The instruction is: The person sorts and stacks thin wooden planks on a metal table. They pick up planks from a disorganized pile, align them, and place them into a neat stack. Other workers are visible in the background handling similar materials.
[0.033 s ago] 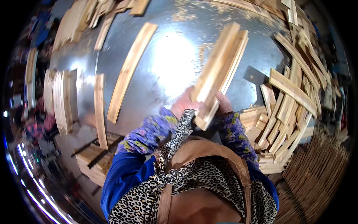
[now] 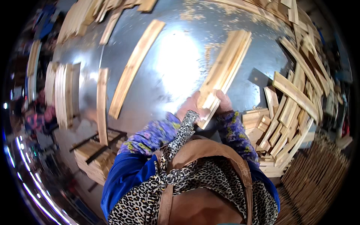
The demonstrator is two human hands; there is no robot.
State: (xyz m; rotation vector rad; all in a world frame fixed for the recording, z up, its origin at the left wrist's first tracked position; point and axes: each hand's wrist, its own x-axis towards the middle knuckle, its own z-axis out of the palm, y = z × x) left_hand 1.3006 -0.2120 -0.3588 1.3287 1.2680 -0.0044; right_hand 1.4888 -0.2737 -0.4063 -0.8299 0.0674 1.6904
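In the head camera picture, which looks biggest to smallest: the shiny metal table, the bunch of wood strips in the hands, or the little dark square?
1. Metal table
2. Bunch of wood strips
3. Dark square

Purple floral sleeves (image 2: 150, 137), blue top, leopard-print scarf (image 2: 195, 176) and brown apron (image 2: 198, 150).

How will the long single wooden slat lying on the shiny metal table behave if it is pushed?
The wooden slat looks stiff and flat, so it would probably slide as one piece and not roll. The metal table is smooth and glossy, so it may slip easily. Pushed near one end, such a long piece would likely pivot.
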